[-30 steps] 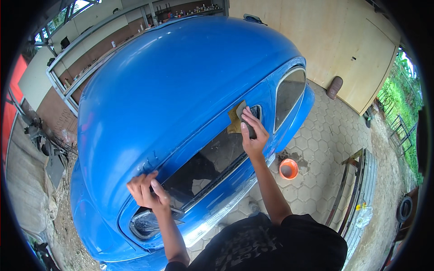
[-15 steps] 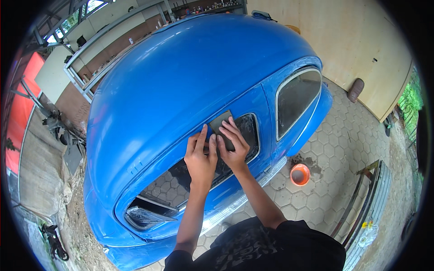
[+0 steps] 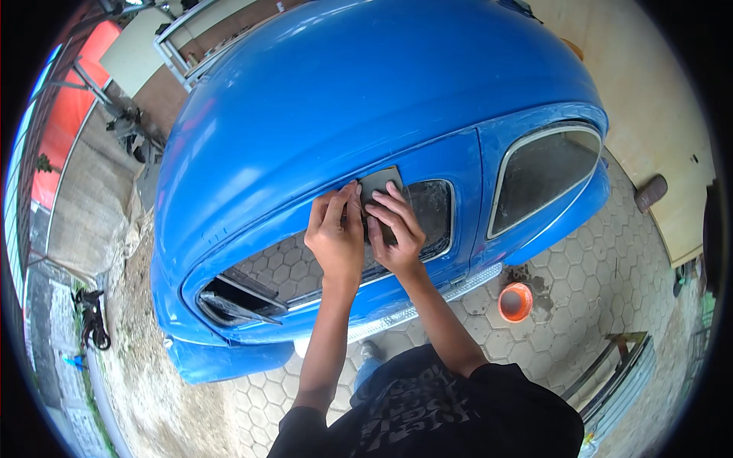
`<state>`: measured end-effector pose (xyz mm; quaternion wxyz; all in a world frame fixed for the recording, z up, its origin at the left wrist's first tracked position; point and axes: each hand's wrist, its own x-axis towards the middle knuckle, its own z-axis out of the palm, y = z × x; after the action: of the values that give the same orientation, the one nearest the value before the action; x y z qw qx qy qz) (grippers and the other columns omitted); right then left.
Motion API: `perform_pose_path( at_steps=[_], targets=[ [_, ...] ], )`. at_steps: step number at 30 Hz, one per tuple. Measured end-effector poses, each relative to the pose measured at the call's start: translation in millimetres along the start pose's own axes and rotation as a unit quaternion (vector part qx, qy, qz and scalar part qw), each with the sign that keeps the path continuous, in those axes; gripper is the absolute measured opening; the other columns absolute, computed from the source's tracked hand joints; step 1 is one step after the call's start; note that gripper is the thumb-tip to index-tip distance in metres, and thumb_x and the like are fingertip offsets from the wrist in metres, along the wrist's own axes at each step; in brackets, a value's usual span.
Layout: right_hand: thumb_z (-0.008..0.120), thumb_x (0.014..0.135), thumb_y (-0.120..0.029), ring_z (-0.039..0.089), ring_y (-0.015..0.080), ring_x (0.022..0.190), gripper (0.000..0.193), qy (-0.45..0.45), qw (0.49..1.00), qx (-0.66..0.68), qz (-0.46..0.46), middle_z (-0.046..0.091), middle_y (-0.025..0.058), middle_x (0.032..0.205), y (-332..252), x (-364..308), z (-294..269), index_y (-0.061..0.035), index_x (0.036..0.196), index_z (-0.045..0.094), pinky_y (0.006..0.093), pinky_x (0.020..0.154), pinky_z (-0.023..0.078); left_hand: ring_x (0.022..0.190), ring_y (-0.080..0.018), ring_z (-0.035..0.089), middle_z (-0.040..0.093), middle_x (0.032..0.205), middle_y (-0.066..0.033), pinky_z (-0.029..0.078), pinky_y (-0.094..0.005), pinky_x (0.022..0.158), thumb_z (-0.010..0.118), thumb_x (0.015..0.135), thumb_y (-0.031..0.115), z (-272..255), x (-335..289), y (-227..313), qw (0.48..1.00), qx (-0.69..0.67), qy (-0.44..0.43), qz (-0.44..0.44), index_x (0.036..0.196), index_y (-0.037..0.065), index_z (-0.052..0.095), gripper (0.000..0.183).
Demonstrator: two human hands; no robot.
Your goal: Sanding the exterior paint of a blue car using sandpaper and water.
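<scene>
A dark grey sheet of sandpaper (image 3: pixel 379 182) lies against the upper door frame of a blue rounded car (image 3: pixel 366 84), just over the side window (image 3: pixel 431 210). My left hand (image 3: pixel 336 240) has its fingers bent and closed at the sheet's left edge, with the fingertips near the roof gutter. Against the face of the sandpaper, my right hand (image 3: pixel 398 235) rests with its fingers slightly apart and its thumb lower down. The two hands are side by side, almost touching. What lies under the fingers is hidden.
An orange bucket (image 3: pixel 515 303) holding cloudy liquid stands on the hexagonal pavers (image 3: pixel 580 263) to the right. Metal lengths (image 3: pixel 622 385) lie at the lower right. A small vent window (image 3: pixel 233 305) juts out at the car's left end. A wooden panel (image 3: pixel 649 114) stands far right.
The view has shifted, and less of the roof's far side shows. My left fingers, straighter before, are now more bent at the sandpaper's edge. My right hand stays on the sheet.
</scene>
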<state>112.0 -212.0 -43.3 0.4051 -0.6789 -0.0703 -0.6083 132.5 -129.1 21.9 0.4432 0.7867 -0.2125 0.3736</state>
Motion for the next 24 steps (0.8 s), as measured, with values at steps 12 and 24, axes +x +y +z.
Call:
perform_pose_path(
  at_steps=[12, 24],
  targets=[
    [0.064, 0.068, 0.008, 0.056, 0.0303, 0.111, 0.021, -0.04, 0.999, 0.035, -0.004, 0.062, 0.0093, 0.103, 1.6, 2.9, -5.8, -0.0052, 0.085, 0.067, 0.0388, 0.088, 0.048, 0.069, -0.0156, 0.067, 0.067, 0.085, -0.0108, 0.052, -0.0258, 0.05, 0.067, 0.081, 0.006, -6.4, 1.1, 19.3, 0.997, 0.038, 0.002, -0.061, 0.091, 0.003, 0.07, 0.011],
    [0.068, 0.079, -0.006, 0.056, 0.0259, 0.087, 0.022, 0.075, 0.987, -0.013, 0.139, 0.056, 0.0107, 0.097, -19.6, 31.6, -11.0, -0.0051, 0.1, 0.063, 0.0356, 0.074, 0.046, 0.071, -0.0196, 0.056, 0.061, 0.08, -0.0053, 0.044, -0.0344, 0.061, 0.075, 0.072, 0.018, -13.8, 9.5, 25.9, 0.989, 0.137, 0.002, -0.06, 0.083, 0.012, 0.067, 0.015]
  ],
)
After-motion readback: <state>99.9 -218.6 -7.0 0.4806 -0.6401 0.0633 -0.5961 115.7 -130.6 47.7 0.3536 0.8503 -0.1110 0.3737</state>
